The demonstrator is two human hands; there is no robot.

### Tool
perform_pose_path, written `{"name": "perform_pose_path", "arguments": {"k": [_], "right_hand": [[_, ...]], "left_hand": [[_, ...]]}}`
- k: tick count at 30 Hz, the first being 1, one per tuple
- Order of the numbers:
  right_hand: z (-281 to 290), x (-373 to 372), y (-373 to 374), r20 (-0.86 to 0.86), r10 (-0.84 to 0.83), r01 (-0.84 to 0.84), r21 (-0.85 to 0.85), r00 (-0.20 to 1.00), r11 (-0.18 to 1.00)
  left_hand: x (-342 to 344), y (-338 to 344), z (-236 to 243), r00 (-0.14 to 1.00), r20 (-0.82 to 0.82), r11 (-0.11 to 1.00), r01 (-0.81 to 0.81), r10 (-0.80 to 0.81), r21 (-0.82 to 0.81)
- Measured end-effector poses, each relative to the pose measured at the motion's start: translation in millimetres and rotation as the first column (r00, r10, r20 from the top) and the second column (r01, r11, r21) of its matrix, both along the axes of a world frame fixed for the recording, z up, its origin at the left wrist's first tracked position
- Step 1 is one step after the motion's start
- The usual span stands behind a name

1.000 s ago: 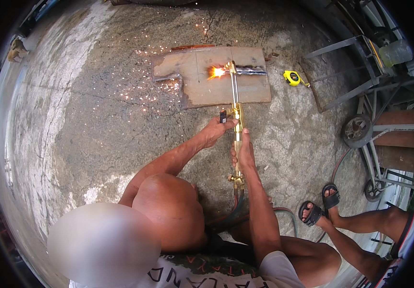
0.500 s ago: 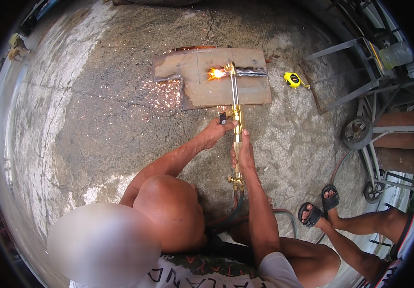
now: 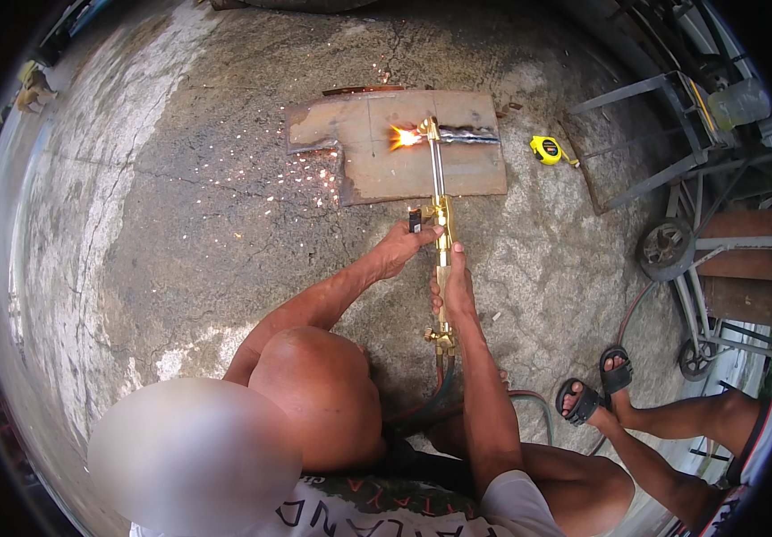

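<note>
The cutting torch (image 3: 437, 170) is positioned upright in the view, its head above the steel plate (image 3: 386, 174) and its hose end toward the person. The right hand (image 3: 458, 285) is clamped around the brass handle, with the thumb extended along the right side. The left hand (image 3: 404, 243) is closed on a small black object (image 3: 415, 220), and its thumb touches the brass torch body ahead of the right hand. Whether the other left fingers also bear on the torch cannot be told.

An orange-white flame (image 3: 405, 137) shows at the left of the torch head. A dark, silvery-edged line (image 3: 468, 134) runs from the head to the right edge of the plate. The plate lies flat on the concrete floor (image 3: 180, 197) and has a notch at its near left corner. Sparks (image 3: 301, 174) are scattered to the left of it.

Two hoses (image 3: 445, 380), one reddish and one dark green, connect at the rear of the torch. A yellow tape measure (image 3: 546, 150) lies to the right of the plate, apart from it. A bystander's sandaled feet (image 3: 583, 403) are at lower right, near a wheeled cart (image 3: 666, 246).
</note>
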State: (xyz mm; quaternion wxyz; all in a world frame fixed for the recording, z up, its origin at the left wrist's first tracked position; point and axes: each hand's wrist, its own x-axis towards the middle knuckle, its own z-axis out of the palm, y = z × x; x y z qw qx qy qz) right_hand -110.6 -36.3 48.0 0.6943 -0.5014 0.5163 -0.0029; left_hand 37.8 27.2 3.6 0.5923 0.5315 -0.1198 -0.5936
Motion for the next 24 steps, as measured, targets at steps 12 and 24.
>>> {"name": "perform_pose_path", "arguments": {"k": [12, 24], "right_hand": [[1.8, -0.4, -1.4, -0.023, 0.009, -0.008, 0.019, 1.000, 1.000], [5.4, 0.6, -0.7, -0.003, 0.017, -0.017, 0.004, 1.000, 1.000]], "left_hand": [[0.7, 1.5, -1.6, 1.000, -0.009, 1.000, 0.001, -0.001, -0.021], [2.2, 3.6, 7.2, 0.999, -0.009, 0.999, 0.037, -0.037, -0.004]]}}
